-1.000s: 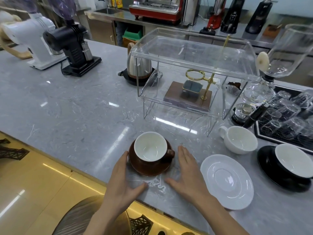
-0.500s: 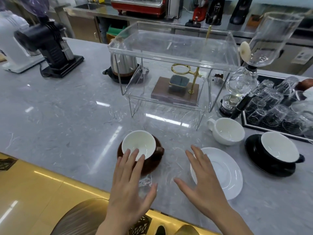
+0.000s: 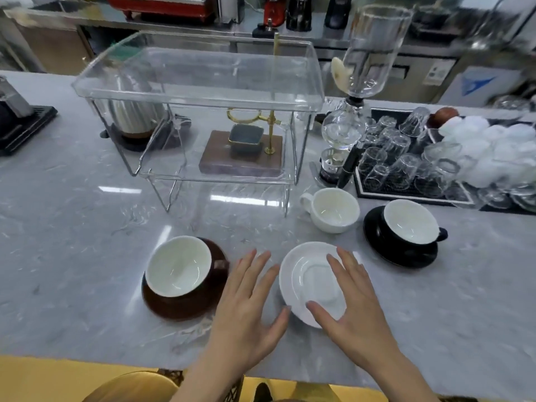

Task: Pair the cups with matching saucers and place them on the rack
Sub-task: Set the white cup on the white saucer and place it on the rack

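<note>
A brown cup (image 3: 179,265) sits on its brown saucer (image 3: 179,307) at the front left of the counter. An empty white saucer (image 3: 304,274) lies in front of me. My right hand (image 3: 353,309) hovers over its right side with straight fingers. My left hand (image 3: 246,303) is spread flat just left of that saucer, between it and the brown pair. A white cup (image 3: 332,208) stands alone behind the white saucer. A black cup (image 3: 410,221) rests on a black saucer (image 3: 406,253) to the right. The clear two-level rack (image 3: 203,79) stands behind.
A siphon coffee maker (image 3: 356,111) stands right of the rack, beside a black tray of upturned glasses (image 3: 406,158). A kettle (image 3: 133,117) and a brass pour-over stand (image 3: 255,143) sit behind the rack. The counter's front edge runs along the bottom.
Both hands let go of the brown cup and saucer and moved right to the white saucer. The view has swung right as well.
</note>
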